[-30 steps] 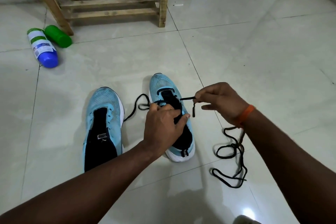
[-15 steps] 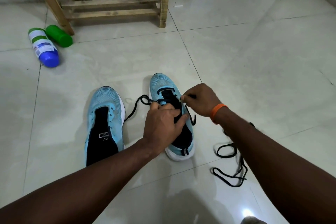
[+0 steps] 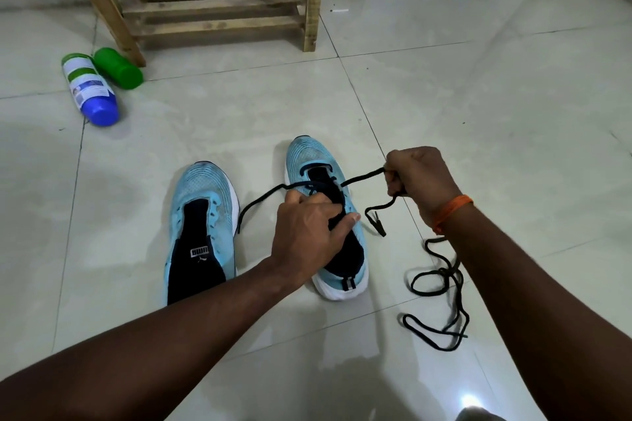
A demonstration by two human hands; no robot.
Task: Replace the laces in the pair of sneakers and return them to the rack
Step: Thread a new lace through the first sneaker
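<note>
Two light-blue sneakers with black tongues stand side by side on the tiled floor. The left sneaker [image 3: 201, 229] has no lace. My left hand [image 3: 309, 232] rests on the right sneaker [image 3: 318, 161] and grips its tongue and collar. A black lace [image 3: 362, 177] runs through the front eyelets of that sneaker. My right hand [image 3: 415, 178] grips one end of it, pulled out taut to the right, and the tip dangles below my fist. The lace's other end trails left between the sneakers. A second black lace [image 3: 441, 297] lies loose on the floor under my right forearm.
A wooden rack [image 3: 219, 7] stands at the back by the wall. A white bottle with a blue cap [image 3: 90, 89] and a green bottle [image 3: 118, 68] lie on the floor at its left leg.
My right hand has drawn the lace end away from the sneaker's eyelets, out to the right and up, so the lace is stretched tight. My left hand has stayed on the sneaker.
</note>
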